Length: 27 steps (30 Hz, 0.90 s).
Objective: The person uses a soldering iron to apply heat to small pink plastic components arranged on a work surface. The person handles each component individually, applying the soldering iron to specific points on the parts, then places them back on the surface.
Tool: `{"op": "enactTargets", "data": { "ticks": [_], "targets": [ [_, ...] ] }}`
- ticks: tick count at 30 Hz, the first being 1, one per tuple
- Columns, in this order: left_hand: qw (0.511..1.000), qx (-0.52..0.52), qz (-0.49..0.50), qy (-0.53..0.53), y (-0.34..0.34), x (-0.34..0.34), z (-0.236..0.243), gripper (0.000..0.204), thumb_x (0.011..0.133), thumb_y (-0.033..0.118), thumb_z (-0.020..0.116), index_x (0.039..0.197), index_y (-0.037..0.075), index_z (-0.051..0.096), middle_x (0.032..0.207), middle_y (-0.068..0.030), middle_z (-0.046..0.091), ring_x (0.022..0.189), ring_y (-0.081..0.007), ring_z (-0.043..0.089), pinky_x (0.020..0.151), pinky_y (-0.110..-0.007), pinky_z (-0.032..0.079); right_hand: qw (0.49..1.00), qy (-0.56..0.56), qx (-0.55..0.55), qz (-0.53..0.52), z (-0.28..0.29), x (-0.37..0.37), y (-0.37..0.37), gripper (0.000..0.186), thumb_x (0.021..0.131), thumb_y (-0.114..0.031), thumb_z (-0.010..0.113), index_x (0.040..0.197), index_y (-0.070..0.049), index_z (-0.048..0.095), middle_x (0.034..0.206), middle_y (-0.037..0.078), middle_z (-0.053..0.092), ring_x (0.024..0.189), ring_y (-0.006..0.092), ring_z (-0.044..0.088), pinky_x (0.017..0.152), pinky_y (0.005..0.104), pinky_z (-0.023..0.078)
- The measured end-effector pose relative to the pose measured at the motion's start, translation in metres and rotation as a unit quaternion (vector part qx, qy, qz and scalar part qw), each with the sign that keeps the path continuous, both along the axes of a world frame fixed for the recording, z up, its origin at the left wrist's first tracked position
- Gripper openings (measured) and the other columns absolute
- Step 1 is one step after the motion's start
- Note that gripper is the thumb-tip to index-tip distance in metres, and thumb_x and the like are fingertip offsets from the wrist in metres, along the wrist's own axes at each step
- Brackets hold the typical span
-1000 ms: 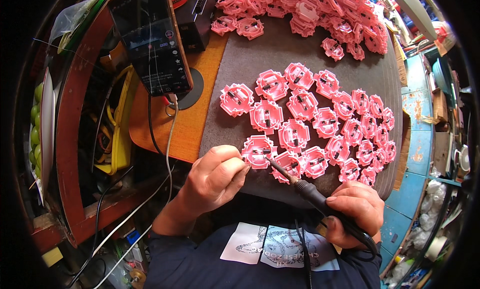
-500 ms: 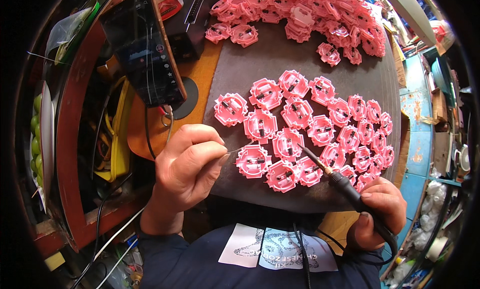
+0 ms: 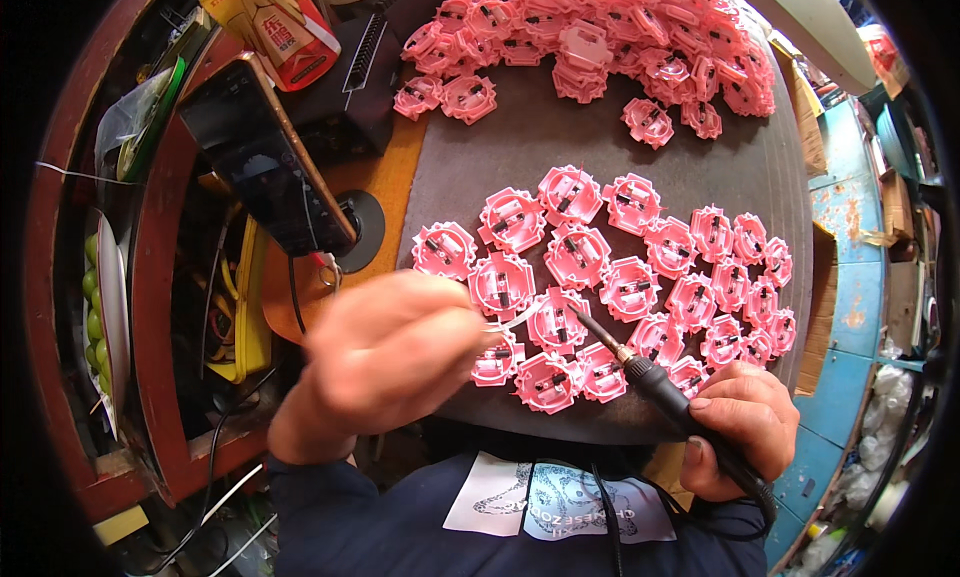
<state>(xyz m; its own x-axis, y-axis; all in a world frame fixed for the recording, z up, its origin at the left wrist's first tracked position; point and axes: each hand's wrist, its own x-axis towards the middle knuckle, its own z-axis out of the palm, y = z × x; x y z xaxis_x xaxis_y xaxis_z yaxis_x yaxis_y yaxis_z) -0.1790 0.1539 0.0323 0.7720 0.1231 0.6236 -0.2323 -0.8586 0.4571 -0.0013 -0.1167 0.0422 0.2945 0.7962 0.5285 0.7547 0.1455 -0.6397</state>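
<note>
My left hand, smeared by motion, is pinched on a thin silvery solder wire. The wire reaches over the pink plastic parts toward the iron's tip. In my right hand is a black-handled soldering iron, held like a pen and pointing up and left. Its tip is over or touching a pink part; I cannot tell which. Several such parts lie in rows on the dark board, each with small black and pale pieces inside. My left hand partly covers one pink part.
A big heap of pink parts fills the board's far end. At the left a phone leans on a round stand, near a black box and a red-and-yellow package. A blue cabinet stands at the right.
My left hand has moved slightly right, bringing the wire close to the iron's tip. The iron has shifted a little left over the same part. The whole view has also shifted slightly.
</note>
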Motion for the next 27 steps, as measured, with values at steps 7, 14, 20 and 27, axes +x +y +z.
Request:
{"op": "enactTargets", "data": {
  "ticks": [7,14,20,27],
  "targets": [
    [0.994,-0.031,-0.083,0.063,-0.009,0.011,-0.042,0.028,0.076,-0.006,0.085,0.100,0.000,0.073,0.094,-0.0108,0.068,0.072,-0.0259,0.067,0.062,-0.036,0.055,1.000,-0.004,-0.006,0.026,-0.007,0.009,-0.001,0.028,0.084,-0.014,0.079,0.103,0.003,0.069,0.076,0.013,0.067,0.055,0.0249,0.064,0.050,0.0369,0.053],
    [0.992,-0.035,-0.097,0.073,-0.010,0.016,-0.047,0.028,0.076,-0.005,0.085,0.101,0.000,0.073,0.094,-0.0107,0.068,0.071,-0.0259,0.067,0.061,-0.036,0.054,0.999,-0.005,-0.006,0.044,-0.007,0.012,0.003,0.027,0.081,-0.012,0.079,0.101,0.004,0.069,0.073,0.013,0.066,0.053,0.0234,0.063,0.047,0.0355,0.051],
    [0.992,-0.034,-0.100,0.076,-0.010,0.016,-0.047,0.027,0.077,-0.005,0.084,0.100,0.000,0.073,0.093,-0.0108,0.068,0.071,-0.0263,0.067,0.061,-0.037,0.055,0.999,-0.011,0.006,0.037,-0.008,0.010,0.006,0.026,0.080,-0.010,0.078,0.100,0.004,0.069,0.072,0.014,0.066,0.051,0.0224,0.062,0.045,0.0349,0.050],
    [0.991,-0.036,-0.101,0.079,-0.010,0.017,-0.051,0.027,0.078,-0.004,0.083,0.101,0.001,0.072,0.094,-0.0113,0.068,0.073,-0.0269,0.068,0.063,-0.038,0.055,0.999,-0.012,0.011,0.036,-0.010,0.010,0.005,0.026,0.079,-0.009,0.078,0.100,0.004,0.069,0.072,0.013,0.066,0.050,0.0216,0.061,0.044,0.0341,0.049]
  ]
}}
